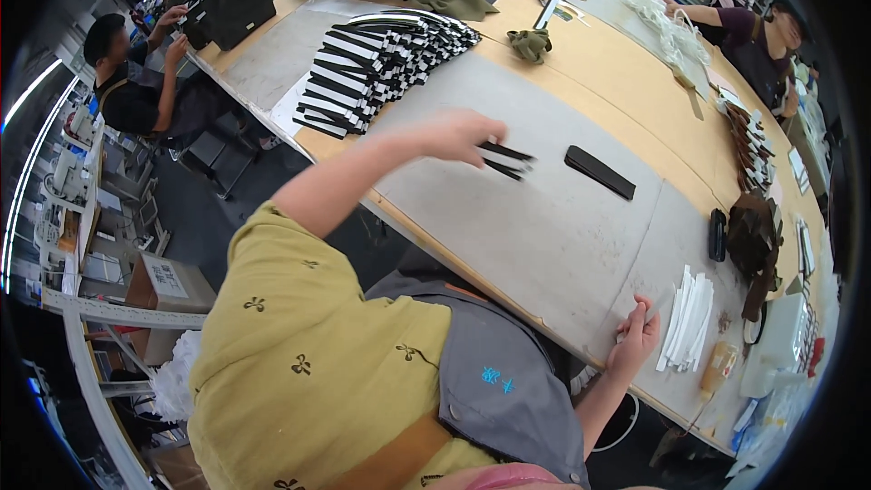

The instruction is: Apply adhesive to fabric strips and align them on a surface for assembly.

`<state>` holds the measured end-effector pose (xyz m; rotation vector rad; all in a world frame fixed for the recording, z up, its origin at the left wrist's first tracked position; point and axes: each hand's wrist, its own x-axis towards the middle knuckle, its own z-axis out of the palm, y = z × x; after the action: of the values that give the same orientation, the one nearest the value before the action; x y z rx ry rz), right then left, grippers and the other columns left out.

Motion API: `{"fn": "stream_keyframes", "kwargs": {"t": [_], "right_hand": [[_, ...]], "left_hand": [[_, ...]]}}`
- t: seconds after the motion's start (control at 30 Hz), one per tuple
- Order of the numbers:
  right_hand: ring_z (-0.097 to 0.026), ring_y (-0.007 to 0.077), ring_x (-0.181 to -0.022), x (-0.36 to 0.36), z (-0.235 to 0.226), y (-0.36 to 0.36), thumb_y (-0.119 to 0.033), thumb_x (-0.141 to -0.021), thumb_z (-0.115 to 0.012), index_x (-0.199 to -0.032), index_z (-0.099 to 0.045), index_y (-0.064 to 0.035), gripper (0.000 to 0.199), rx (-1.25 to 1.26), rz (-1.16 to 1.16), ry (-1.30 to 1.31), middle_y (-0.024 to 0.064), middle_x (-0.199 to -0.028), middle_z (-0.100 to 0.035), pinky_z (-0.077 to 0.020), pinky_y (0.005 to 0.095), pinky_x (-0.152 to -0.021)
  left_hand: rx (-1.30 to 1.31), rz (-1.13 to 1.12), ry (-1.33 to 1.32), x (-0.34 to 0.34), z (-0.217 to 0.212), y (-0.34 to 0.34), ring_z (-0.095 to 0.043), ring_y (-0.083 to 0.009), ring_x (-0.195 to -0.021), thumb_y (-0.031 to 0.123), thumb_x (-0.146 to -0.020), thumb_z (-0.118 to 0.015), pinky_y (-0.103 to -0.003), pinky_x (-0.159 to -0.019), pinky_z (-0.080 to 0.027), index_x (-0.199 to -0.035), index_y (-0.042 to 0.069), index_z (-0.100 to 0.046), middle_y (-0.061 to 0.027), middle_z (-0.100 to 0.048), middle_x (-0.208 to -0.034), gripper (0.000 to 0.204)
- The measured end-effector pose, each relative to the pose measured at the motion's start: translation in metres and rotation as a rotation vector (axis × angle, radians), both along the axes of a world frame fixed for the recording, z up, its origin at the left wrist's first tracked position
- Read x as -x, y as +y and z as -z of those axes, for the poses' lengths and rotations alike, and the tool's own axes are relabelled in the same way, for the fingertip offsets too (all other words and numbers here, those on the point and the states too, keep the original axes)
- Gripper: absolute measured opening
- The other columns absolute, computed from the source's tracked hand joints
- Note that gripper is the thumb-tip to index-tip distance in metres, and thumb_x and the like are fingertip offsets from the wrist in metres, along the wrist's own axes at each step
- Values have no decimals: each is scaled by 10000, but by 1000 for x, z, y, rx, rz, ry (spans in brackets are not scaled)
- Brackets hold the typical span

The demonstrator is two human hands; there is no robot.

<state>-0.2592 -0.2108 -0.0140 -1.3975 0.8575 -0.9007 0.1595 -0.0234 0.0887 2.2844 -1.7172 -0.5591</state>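
My left hand (pixel 461 138) reaches out over the grey work surface, smeared by motion. Its fingers are closed on dark strips (pixel 508 161), whose free ends point to the right and are blurred. A flat bundle of black strips (pixel 600 171) lies on the surface to the right of that hand. Close to the table's near edge, my right hand (pixel 637 334) is held with its fingers curled in; I cannot make out what, if anything, is in them. Just right of it lies a loose pile of narrow white strips (pixel 687 319).
A large fanned stack of black-and-white strips (pixel 372 68) covers the left of the table. An amber bottle (pixel 719 369), a black case (pixel 718 235) and brown pieces (pixel 755 240) lie at the right. Other people sit around the table; a black bag (pixel 231 4) stands at the far left.
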Motion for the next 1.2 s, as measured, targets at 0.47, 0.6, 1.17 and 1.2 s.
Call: {"fn": "stream_keyframes", "kwargs": {"t": [0.47,0.6,1.17,1.2], "right_hand": [[-357,35,-616,-1,6,-5,-221,-1041,-595,-1101,-661,-47,196,-1,9,10,-67,-714,-421,-330,211,-581],[-364,30,-617,2,2,0,-211,-1040,-597,-1104,-661,-44,190,19,31,31,-66,-723,-425,-337,209,-578],[-410,13,-610,-6,-11,7,-196,-1024,-618,-1070,-703,-53,173,0,64,98,-88,-710,-488,-330,195,-551],[-407,11,-603,-4,-11,7,-199,-1022,-619,-1064,-708,-59,171,-11,61,102,-91,-702,-485,-330,198,-544]], "left_hand": [[46,-480,-237,-189,-52,180,-614,-221,-913,12,-731,-783,-354,-817,-503,-1077,73,-578,-77,-640,-957,406],[116,-521,-225,-198,-49,169,-600,-217,-953,5,-730,-779,-342,-869,-489,-1080,63,-558,-67,-623,-968,418],[476,75,-52,-20,-20,-18,-630,-236,-1127,68,-914,-692,-348,-1004,-465,-1307,58,-599,-87,-683,-1156,404],[438,151,18,-5,-9,-42,-621,-250,-1154,92,-923,-689,-358,-1011,-462,-1327,60,-588,-92,-681,-1191,417]]}}
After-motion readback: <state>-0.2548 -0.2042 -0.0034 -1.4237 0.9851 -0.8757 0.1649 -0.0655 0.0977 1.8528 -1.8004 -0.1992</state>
